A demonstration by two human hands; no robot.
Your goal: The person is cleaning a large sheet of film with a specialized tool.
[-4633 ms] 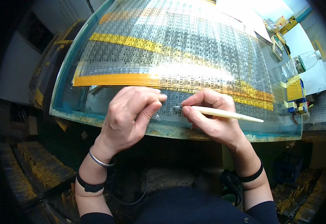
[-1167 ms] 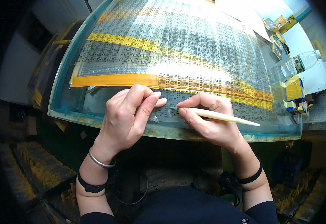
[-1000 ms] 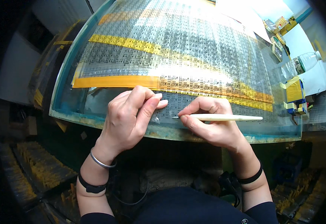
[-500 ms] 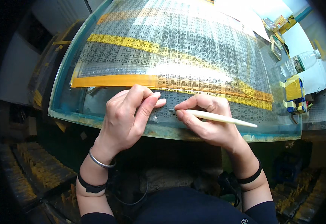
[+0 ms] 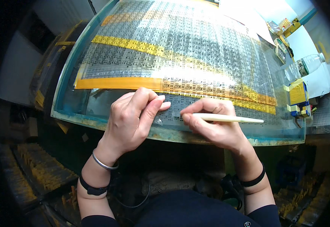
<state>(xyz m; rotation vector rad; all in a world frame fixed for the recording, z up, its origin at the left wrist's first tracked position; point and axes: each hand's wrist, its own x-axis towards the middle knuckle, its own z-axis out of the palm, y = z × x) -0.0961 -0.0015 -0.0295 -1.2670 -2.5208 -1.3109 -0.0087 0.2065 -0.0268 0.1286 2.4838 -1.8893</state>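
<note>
My right hand (image 5: 212, 123) grips a slim cream-handled tool (image 5: 233, 118) like a pen, low over the near part of the printed film sheet (image 5: 134, 60). The tool looks like a craft knife; its tip is hidden by my fingers now. Beside it, my left hand (image 5: 131, 117) is closed, thumb pressed to the curled index finger, resting at the near edge of the sheet. Whatever those fingers may hold cannot be made out. A small clear scrap (image 5: 159, 122) lies between my hands. An orange strip (image 5: 119, 83) runs across the sheet just beyond them.
The sheet lies on a glass-topped table with a worn teal edge (image 5: 172, 136). At the right are a clear plastic bottle (image 5: 310, 64), a yellow-and-blue taped block (image 5: 297, 94) and white papers (image 5: 316, 85). Glare covers part of the film. Dark racks (image 5: 47, 166) stand below left.
The tool's tip, visible before near the sheet, is now hidden, and my right hand has shifted slightly right. My left hand keeps its pose; the whole view has moved a little.
</note>
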